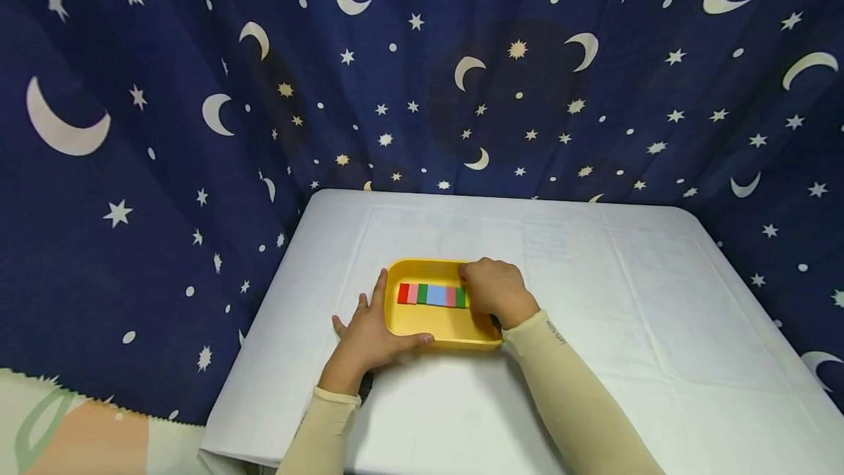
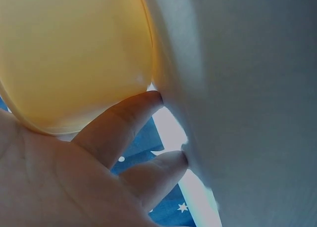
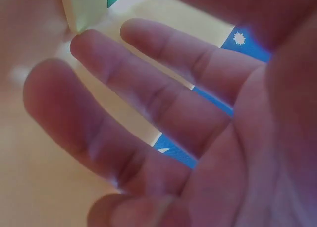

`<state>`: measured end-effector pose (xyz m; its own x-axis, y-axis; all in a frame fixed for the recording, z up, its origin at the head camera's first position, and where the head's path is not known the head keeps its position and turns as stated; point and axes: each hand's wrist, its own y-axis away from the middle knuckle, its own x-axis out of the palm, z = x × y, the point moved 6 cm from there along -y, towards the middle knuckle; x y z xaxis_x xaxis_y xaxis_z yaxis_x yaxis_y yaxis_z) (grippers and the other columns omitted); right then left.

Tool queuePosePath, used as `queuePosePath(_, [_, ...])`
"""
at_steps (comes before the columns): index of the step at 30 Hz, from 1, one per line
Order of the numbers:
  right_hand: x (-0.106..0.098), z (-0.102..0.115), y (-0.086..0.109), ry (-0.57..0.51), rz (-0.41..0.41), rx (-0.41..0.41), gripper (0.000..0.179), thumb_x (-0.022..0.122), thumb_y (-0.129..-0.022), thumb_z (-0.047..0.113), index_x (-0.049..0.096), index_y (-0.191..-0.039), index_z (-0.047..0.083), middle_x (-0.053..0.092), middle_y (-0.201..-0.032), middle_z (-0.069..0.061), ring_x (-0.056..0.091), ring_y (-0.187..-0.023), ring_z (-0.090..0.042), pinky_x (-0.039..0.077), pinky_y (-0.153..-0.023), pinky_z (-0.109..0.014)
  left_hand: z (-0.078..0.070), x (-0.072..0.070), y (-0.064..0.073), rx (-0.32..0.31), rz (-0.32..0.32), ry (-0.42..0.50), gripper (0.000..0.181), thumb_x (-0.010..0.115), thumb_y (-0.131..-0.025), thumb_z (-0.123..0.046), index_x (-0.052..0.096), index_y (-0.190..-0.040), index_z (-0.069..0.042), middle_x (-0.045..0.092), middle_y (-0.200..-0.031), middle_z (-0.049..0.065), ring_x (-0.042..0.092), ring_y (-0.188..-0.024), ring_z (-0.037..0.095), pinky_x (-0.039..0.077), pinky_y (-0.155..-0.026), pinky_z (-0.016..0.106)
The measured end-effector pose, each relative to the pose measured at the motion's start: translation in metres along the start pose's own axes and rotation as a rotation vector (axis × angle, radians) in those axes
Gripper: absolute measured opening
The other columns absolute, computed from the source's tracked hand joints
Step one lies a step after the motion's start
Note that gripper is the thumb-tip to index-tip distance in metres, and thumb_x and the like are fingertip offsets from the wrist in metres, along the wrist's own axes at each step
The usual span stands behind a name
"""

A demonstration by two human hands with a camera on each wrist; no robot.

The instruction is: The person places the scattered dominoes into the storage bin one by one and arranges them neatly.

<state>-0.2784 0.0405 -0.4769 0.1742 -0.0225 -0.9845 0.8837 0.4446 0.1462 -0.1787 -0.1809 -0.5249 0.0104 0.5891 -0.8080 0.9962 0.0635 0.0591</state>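
Observation:
A yellow plastic tray (image 1: 422,270) sits on the white-covered table. Inside it, a row of coloured blocks (image 1: 436,295) runs left to right in red, pink, green, blue and yellow. My left hand (image 1: 372,336) is spread around the tray's near left corner, thumb over the near rim and index finger along the left wall. In the left wrist view two fingers (image 2: 119,123) reach the tabletop beside the tray. My right hand (image 1: 494,288) reaches down into the tray's right part. It pinches the yellow block (image 3: 81,9) at the row's end; the thumb tip is hidden.
A white cloth (image 1: 633,314) covers the table, extending right of and behind the tray. Dark blue curtains (image 1: 422,79) with moons and stars close in the far side and both flanks. A patterned pale cloth (image 1: 99,431) shows at the lower left.

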Motion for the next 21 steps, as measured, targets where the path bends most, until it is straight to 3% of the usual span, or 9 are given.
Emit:
queuePosePath(6, [-0.003, -0.004, 0.004, -0.021, 0.008, -0.007, 0.039, 0.082, -0.076, 0.010, 0.075, -0.113, 0.019, 0.068, -0.089, 0.000, 0.060, -0.075, -0.024, 0.052, -0.066, -0.044, -0.006, 0.000, 0.002, 0.006, 0.000, 0.007, 0.154, 0.074, -0.052, -0.098, 0.002, -0.171, -0.033, 0.056, -0.155, 0.006, 0.031, -0.155, 0.041, 0.006, -0.108, 0.088])
queuePosePath(12, [-0.007, -0.008, 0.010, -0.069, 0.015, 0.012, 0.056, 0.084, -0.076, 0.019, 0.073, -0.130, 0.018, 0.074, -0.109, -0.001, 0.063, -0.088, -0.024, 0.055, -0.076, -0.048, -0.008, 0.002, 0.002, 0.003, 0.014, 0.007, 0.154, 0.073, -0.052, -0.099, 0.000, -0.171, -0.034, 0.055, -0.155, 0.007, 0.030, -0.155, 0.042, 0.006, -0.108, 0.088])
queuePosePath(17, [-0.013, -0.006, 0.018, -0.086, 0.006, 0.002, 0.062, 0.086, -0.081, 0.027, 0.069, -0.139, 0.018, 0.073, -0.121, -0.004, 0.065, -0.102, -0.026, 0.056, -0.088, -0.052, -0.004, 0.001, 0.003, -0.018, 0.009, -0.009, 0.156, 0.069, -0.048, -0.103, -0.001, -0.170, -0.037, 0.054, -0.156, 0.011, 0.030, -0.155, 0.043, 0.006, -0.108, 0.088])
queuePosePath(21, [-0.024, -0.004, 0.026, -0.094, -0.057, -0.019, 0.065, 0.084, -0.088, 0.034, 0.062, -0.147, 0.018, 0.072, -0.127, -0.006, 0.067, -0.109, -0.027, 0.057, -0.092, -0.054, -0.003, -0.002, 0.001, -0.013, 0.009, -0.026, 0.156, 0.067, -0.048, -0.104, -0.002, -0.171, -0.036, 0.055, -0.155, 0.011, 0.031, -0.154, 0.043, 0.007, -0.107, 0.089])
